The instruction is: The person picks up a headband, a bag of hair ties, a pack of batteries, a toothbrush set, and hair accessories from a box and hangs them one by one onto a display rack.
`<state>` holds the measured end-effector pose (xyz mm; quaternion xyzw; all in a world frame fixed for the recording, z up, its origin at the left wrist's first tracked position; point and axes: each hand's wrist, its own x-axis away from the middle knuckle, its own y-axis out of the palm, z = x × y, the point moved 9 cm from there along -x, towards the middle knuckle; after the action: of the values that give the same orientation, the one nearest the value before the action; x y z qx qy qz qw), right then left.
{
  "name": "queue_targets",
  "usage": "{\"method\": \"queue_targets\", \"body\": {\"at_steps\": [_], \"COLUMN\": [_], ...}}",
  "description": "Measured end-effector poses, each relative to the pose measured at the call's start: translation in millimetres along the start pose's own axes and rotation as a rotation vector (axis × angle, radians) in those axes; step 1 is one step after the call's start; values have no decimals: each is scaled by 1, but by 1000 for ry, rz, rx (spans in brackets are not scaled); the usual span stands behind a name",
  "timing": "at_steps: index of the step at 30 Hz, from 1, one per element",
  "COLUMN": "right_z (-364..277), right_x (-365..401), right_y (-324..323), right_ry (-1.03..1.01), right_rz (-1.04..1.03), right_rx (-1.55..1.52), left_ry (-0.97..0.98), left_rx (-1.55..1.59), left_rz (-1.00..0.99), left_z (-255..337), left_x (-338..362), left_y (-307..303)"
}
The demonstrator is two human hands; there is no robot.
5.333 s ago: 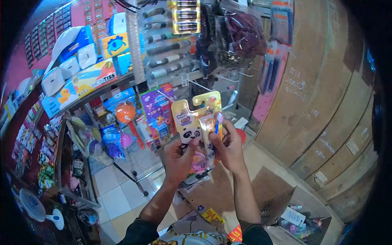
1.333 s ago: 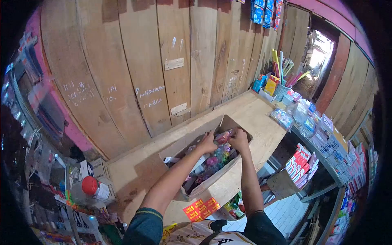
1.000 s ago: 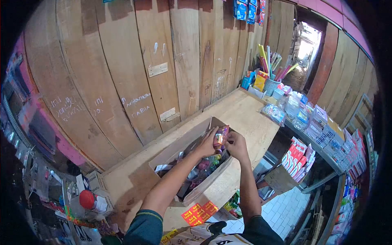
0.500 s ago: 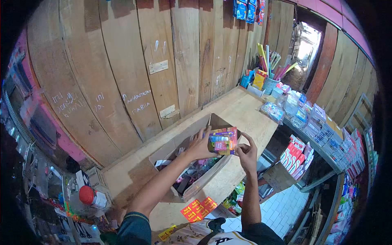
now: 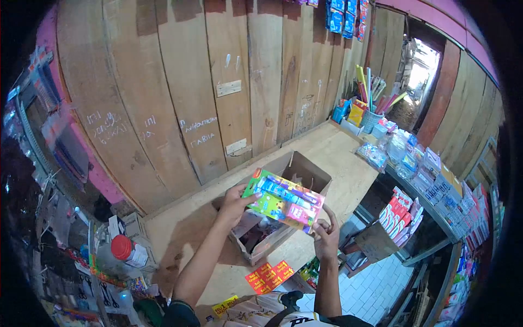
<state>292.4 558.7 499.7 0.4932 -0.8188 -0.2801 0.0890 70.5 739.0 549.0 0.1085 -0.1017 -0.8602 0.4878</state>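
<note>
A colourful toothbrush set in a flat card pack [image 5: 286, 200] is held up over an open cardboard box [image 5: 267, 252]. Green shows at its left end and orange-yellow at its right, with a blue tube and a purple stick-like piece across it. My left hand [image 5: 235, 204] grips the green end, thumb on the front. At the lower right corner, my right hand [image 5: 327, 235] pinches the pack between thumb and fingers. Inside the box lie mixed small items, partly hidden by the pack.
The box stands on a wooden counter [image 5: 348, 158] against a plank wall. A red-lidded jar [image 5: 122, 248] is at the left. To the right are a carton of toothpaste boxes [image 5: 397, 218], a basket of rolls [image 5: 371, 120] and a goods-covered shelf. Red-yellow stickers [image 5: 269, 277] mark the front edge.
My left hand has slid to the pack's left end, uncovering the green part. The pack now faces me more fully, tilted down to the right. The view has shifted slightly.
</note>
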Motion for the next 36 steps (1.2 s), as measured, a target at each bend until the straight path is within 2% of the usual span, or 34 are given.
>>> {"method": "queue_targets", "body": {"at_steps": [6,7,9,13,16,19,24,25,29,32,33,36], "right_z": [33,40,54,97,127,133,147,143,121,119,121,138], "right_x": [45,53,73,114,155,180,166,167,193,221,225,253], "right_y": [69,82,111,145,170,218,262,277,339,373,380,399], "right_ry": [92,122,178,353,461,407,436,413,364,419,371,486], "right_rz": [-241,-259,-425,-606,-771,-947,-1190,-1236,-1339,-1413,-1438,-1510], "right_rx": [73,130,103,106,236,196,156,115,4,-81,-108,-177], "left_ry": [165,189,233,284,490,557,465,309,483,539,583,587], "left_rx": [416,409,396,540,333,143,-156,-193,-191,-335,-436,-449], "left_rz": [443,500,618,809,916,1009,1189,1237,1284,1450,1502,1549], "left_z": [19,17,12,-1,37,50,63,70,90,118,125,115], "left_x": [105,122,155,213,279,345,379,382,394,418,427,453], "left_y": [-26,-31,-42,-62,-85,-117,-110,-102,-86,-71,-70,-81]}}
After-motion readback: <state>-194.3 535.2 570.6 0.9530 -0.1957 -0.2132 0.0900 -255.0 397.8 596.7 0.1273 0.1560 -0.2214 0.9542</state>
